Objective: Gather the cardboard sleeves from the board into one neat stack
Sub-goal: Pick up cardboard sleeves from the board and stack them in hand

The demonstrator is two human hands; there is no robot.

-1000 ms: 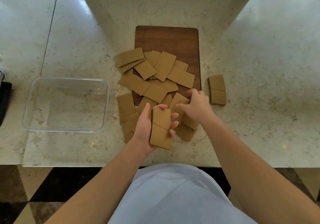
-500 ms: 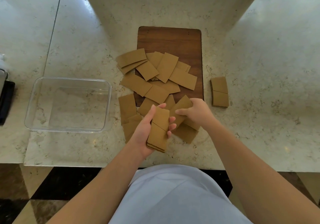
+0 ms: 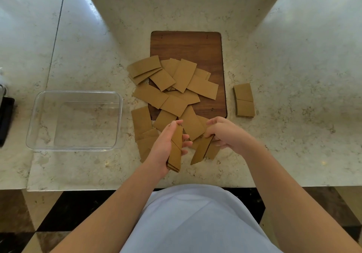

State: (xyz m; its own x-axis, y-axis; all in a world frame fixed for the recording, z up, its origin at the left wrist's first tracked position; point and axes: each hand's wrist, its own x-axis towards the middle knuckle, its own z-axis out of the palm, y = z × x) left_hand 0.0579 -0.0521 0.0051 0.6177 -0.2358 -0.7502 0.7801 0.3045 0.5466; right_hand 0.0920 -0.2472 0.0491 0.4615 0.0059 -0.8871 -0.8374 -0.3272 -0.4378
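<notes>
A: What are the hands doing?

B: The left hand [image 3: 166, 145] grips a small stack [image 3: 175, 151] of brown cardboard sleeves, held on edge above the worktop's [image 3: 293, 56] near edge, thumb on one face and fingers curled round the other. The right hand [image 3: 223, 133] pinches one sleeve [image 3: 201, 151] by its upper end; the sleeve hangs tilted, just beside the stack but apart from it.

A: Where are the other sleeves?

B: Most lie in a loose, overlapping pile [image 3: 176, 88] across the near half of a dark wooden board [image 3: 186, 45] at the middle of the worktop. Several spill off the board's left and near edges onto the stone, some under the hands. A short, tidy pair of piles [image 3: 243, 101] sits on the worktop just right of the board, towards the right edge.

A: Anything else?

B: A clear plastic tub [image 3: 75, 120] stands left of the pile, near the front edge. A dark object [image 3: 5, 119] is cut off at the left edge; I cannot tell what it is. The person's pale shirt [image 3: 195, 219] fills the bottom.
</notes>
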